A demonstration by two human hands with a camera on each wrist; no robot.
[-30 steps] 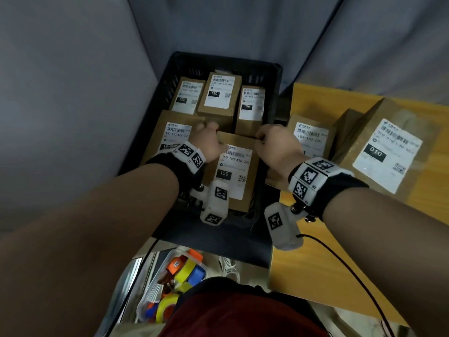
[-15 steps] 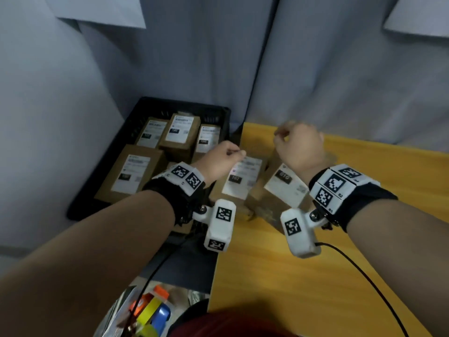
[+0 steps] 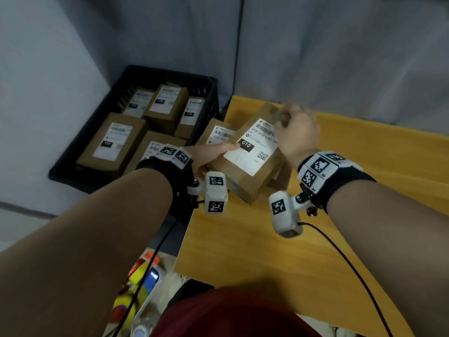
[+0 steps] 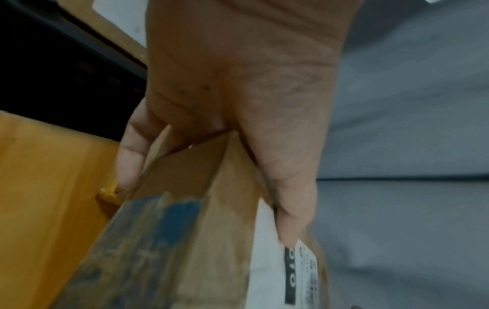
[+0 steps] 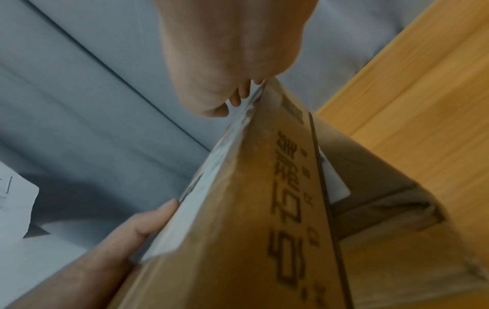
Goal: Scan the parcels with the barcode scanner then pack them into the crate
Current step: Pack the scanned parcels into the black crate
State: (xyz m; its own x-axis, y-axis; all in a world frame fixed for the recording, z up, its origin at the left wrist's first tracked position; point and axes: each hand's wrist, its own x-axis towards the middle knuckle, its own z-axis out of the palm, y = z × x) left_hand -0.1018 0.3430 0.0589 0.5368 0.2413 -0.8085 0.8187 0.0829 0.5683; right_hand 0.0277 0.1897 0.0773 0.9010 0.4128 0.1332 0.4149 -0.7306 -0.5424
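Observation:
A big brown parcel (image 3: 250, 161) with a white label marked 010 is held tilted over the left corner of the yellow table (image 3: 243, 239). My left hand (image 3: 209, 154) grips its near left corner, thumb lying on the label and fingers underneath (image 4: 127, 158). My right hand (image 3: 296, 132) pinches its far right corner (image 5: 238, 96). The parcel (image 4: 201, 240) (image 5: 251, 209) fills both wrist views. A black crate (image 3: 170, 74) left of the table holds several labelled parcels. No scanner is in view.
A smaller parcel labelled 102 (image 3: 220, 133) sits on the table behind the held one, and another brown box (image 5: 383, 188) lies under it. A clear bin with coloured tape rolls (image 3: 141, 283) is below the table edge. Grey curtain (image 3: 315, 57) behind.
Both hands left the parcel they had set in the crate, moved right to the table, took hold of the 010 parcel and tipped it up.

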